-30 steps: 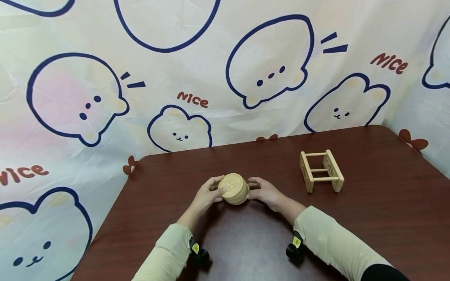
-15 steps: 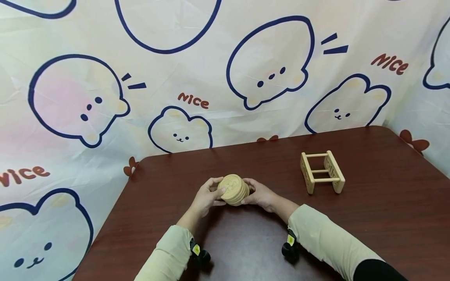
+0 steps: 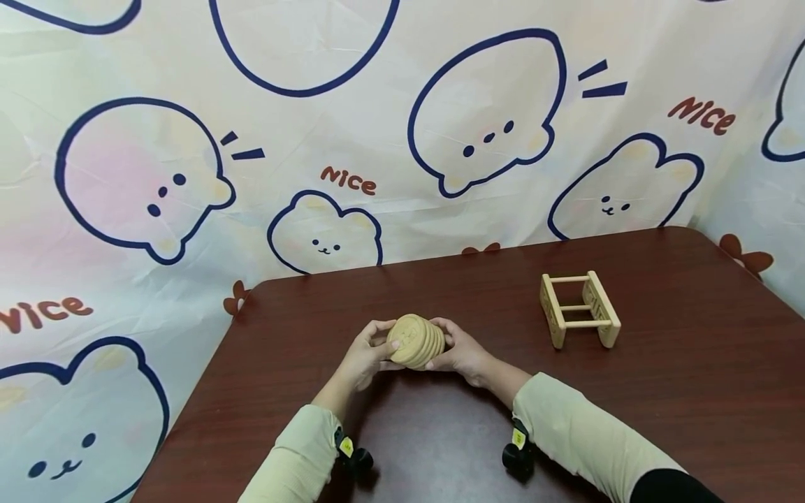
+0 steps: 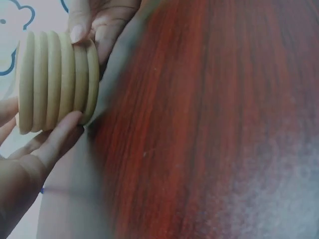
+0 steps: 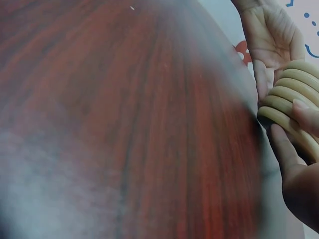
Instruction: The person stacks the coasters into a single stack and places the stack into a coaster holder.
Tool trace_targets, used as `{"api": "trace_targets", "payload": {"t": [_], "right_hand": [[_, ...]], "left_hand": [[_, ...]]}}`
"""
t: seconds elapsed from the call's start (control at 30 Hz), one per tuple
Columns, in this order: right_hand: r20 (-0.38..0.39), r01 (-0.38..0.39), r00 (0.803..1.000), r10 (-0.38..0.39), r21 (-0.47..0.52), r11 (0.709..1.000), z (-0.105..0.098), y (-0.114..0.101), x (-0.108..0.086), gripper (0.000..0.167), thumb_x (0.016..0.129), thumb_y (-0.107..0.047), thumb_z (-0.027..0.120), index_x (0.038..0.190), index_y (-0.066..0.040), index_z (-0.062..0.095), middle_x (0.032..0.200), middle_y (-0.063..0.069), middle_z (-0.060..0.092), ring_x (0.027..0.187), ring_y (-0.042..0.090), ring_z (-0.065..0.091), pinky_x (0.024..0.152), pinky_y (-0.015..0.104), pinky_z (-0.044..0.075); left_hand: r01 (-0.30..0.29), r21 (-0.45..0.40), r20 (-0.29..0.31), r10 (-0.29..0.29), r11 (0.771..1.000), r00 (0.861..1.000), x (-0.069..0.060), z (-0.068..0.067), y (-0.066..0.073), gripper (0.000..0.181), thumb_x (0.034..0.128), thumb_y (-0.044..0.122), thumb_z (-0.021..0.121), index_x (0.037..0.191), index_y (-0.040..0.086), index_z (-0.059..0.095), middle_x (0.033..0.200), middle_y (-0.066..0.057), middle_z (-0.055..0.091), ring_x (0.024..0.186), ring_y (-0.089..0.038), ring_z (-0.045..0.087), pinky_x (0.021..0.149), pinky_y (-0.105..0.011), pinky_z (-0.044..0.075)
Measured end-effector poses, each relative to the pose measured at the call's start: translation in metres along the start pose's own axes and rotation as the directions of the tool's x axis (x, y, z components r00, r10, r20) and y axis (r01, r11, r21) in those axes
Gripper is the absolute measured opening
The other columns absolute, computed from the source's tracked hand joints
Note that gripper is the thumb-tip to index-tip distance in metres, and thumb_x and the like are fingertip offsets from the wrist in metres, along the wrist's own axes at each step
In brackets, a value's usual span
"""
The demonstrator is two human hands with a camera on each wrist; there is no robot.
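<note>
Between my two hands is a stack of several round, pale wooden coasters (image 3: 410, 341), the front one bearing a carved pattern. My left hand (image 3: 360, 358) grips the stack from the left, thumb on the front face. From the right, my right hand (image 3: 470, 355) holds its edges, with the thumb low and the fingers behind. In the left wrist view the coasters (image 4: 54, 82) stand side by side on edge, slightly uneven. The right wrist view shows the coaster edges (image 5: 291, 94) fanned a little, with the right thumb pressing on them. Some fingertips are hidden behind the stack.
A pale wooden coaster rack (image 3: 602, 311) with slatted rods and two side panels stands at the right on the dark brown table (image 3: 679, 391). A cloth printed with cartoon bears (image 3: 327, 230) hangs behind the table's far edge.
My right hand has moved left and closed in on the stack. The coasters have turned and spread slightly, so more of their edges show. The left hand stays nearly in place.
</note>
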State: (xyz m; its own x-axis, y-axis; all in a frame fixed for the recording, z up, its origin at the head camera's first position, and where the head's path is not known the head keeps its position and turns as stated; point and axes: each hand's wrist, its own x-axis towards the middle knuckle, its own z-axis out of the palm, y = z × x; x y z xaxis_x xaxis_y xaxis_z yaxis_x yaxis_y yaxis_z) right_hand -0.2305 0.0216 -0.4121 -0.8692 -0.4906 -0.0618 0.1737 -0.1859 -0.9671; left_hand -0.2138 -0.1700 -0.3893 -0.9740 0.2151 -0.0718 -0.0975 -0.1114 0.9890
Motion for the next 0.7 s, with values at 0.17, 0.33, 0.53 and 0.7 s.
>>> {"api": "trace_targets", "payload": {"t": [0.17,0.33,0.53,0.7], "right_hand": [[-0.034,0.048,0.998,-0.049,-0.03,0.998,0.002,-0.008,-0.007,0.078,0.061,0.022,0.061,0.127,-0.002,0.028,0.118,0.024,0.042,0.081,0.02,0.055,0.065,0.03,0.048],[-0.039,0.101,0.994,-0.104,-0.081,0.992,0.001,-0.022,-0.018,0.078,0.06,0.022,0.062,0.126,-0.002,0.029,0.116,0.025,0.042,0.082,0.021,0.054,0.066,0.031,0.048],[-0.03,0.111,0.993,-0.115,-0.101,0.989,-0.004,-0.033,-0.027,0.081,0.061,0.022,0.062,0.13,-0.002,0.028,0.122,0.025,0.038,0.09,0.023,0.052,0.069,0.032,0.047],[-0.012,0.127,0.991,-0.13,-0.135,0.983,-0.01,-0.043,-0.038,0.082,0.061,0.021,0.062,0.132,0.001,0.024,0.125,0.026,0.036,0.096,0.026,0.051,0.071,0.033,0.047]], "left_hand": [[-0.032,-0.065,0.033,0.035,0.997,0.999,-0.001,0.003,-0.001,0.045,0.0809,-0.011,0.048,0.122,-0.005,0.03,0.099,-0.017,0.048,0.075,-0.019,0.057,0.067,-0.045,0.047],[-0.053,-0.105,0.067,0.06,0.993,0.996,-0.002,0.01,0.004,0.045,0.0828,-0.011,0.045,0.124,-0.004,0.028,0.099,-0.015,0.047,0.075,-0.019,0.057,0.067,-0.043,0.047],[-0.07,-0.074,0.111,0.078,0.995,0.991,0.0,0.017,0.009,0.047,0.0833,-0.008,0.047,0.127,-0.003,0.029,0.099,-0.015,0.047,0.076,-0.017,0.056,0.067,-0.039,0.048],[-0.075,-0.045,0.131,0.08,0.996,0.988,0.003,0.027,0.013,0.043,0.0827,-0.011,0.046,0.122,-0.003,0.03,0.105,-0.017,0.045,0.08,-0.016,0.054,0.064,-0.033,0.048]]}}
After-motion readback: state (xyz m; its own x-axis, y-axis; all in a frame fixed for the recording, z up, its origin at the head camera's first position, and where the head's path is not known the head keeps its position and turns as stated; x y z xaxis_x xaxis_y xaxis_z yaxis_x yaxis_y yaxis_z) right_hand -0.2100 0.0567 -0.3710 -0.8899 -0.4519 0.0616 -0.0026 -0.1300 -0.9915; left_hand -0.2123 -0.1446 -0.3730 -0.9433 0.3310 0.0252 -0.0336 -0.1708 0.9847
